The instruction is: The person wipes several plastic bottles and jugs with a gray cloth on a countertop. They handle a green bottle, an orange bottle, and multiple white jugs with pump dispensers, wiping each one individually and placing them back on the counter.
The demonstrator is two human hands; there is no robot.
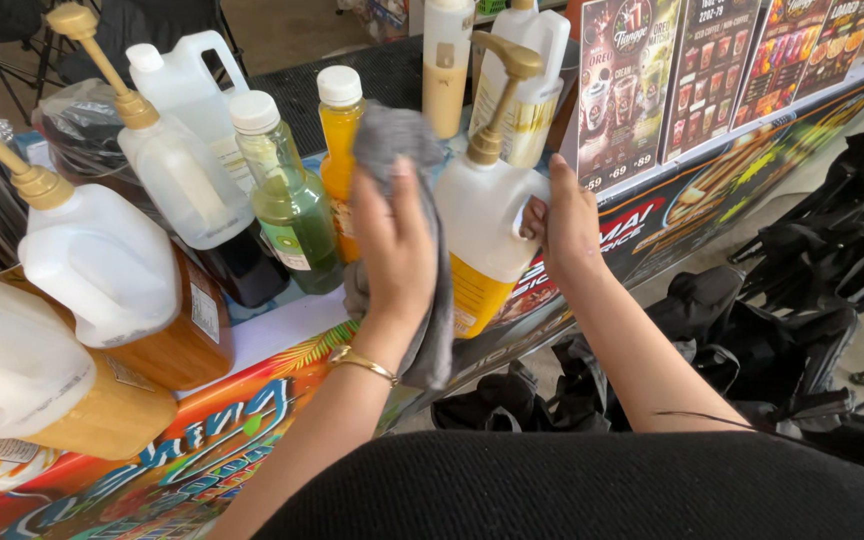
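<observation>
Wiping the side of a white pump jug (pixel 482 235) with a grey cloth (pixel 407 200), the left hand (pixel 394 250) lies flat on the fabric, its grip spread wide and pressing rather than pinching; the cloth drapes over the jug's shoulder and hangs down past the wrist, which wears a gold bracelet (pixel 362 363); the right hand (pixel 564 225) steadies the jug from the other side, its grip curled about the handle, thumb toward the body; the jug stands near the front edge of the tabletop (pixel 282 325), with yellow liquid filling only its lower part, so it is probably moderately heavy and bottom-weighted; its smooth plastic wall looks slippery, and the tall gold pump (pixel 504 90) would be a poor place to take hold, the handle being the sound one; the cloth is soft and limp, easily bunched; just to the left stand an orange bottle (pixel 340 160) and a green bottle (pixel 287 195), close enough to be knocked; further left are more pump jugs (pixel 102 255); menu cards (pixel 712 70) lean at the far right corner.
</observation>
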